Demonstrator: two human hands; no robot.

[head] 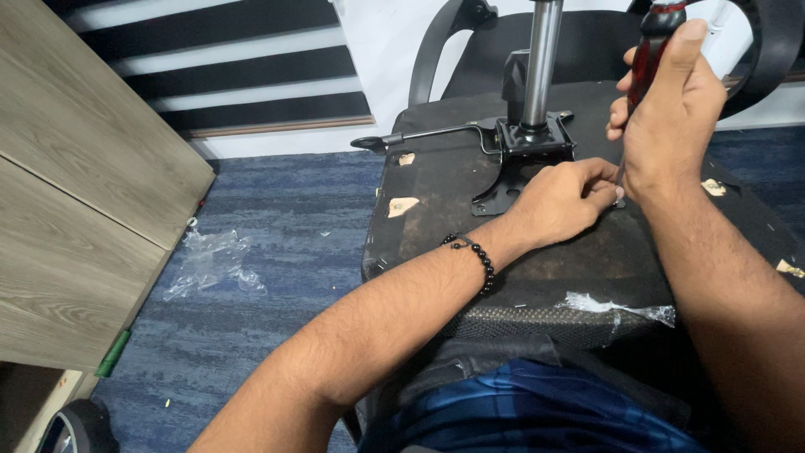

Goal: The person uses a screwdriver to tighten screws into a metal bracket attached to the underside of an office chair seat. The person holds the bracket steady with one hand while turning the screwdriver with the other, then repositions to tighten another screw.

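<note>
Right hand: the right hand (pixel 667 126) is wrapped tight around a red-handled screwdriver (pixel 652 46), held upright; its tip drops out of sight behind the fingers, over the right side of the upturned chair seat (pixel 436 226)
Left hand: the left hand (pixel 566 201) is pinched shut just beside the tool's lower end, fingertips down on the seat; what they pinch is too small to tell, likely a screw
Mechanism: the black metal tilt plate (pixel 524 155) sits near the seat's far edge, the shiny gas column (pixel 541 63) rising from it; a lever (pixel 419 136) pokes out toward the far left corner
Progress: the plate looks placed on the seat; by my reading the fixing on its right side is only now being driven, so fastening is underway, not finished
Floor: crumpled clear plastic wrap (pixel 210 260) on the blue carpet (pixel 277 243), left of the seat
</note>
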